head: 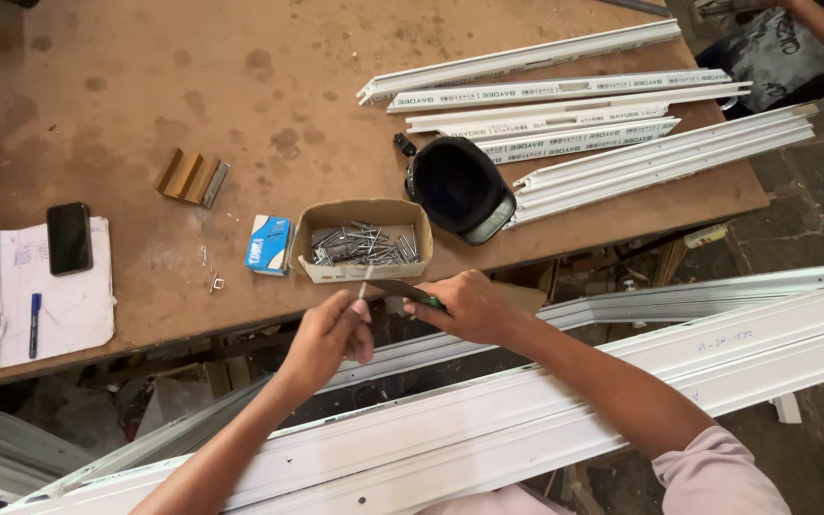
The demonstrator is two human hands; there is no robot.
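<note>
Left hand point(328, 336) pinches a screw point(365, 283) upright near the cardboard box point(364, 240); right hand point(469, 305) grips what looks like a screwdriver point(402, 289), whose tip could slip off, dropping the screw under the table point(126, 114)

Brown, stained desk point(126, 86) across the upper frame. At left, white notepad point(50, 296) with black phone point(70, 237) on its upper part and blue pen point(35, 324) on its left side. Left of centre, gold ridged profile offcut point(191, 177). Near the front edge, small blue-and-white box point(268, 244). Right of centre, black round container point(459, 186) touching a bundle of white profile strips point(565, 105) fanned toward the upper right. In the upper right corner, another person's arm point(817, 21).
</note>
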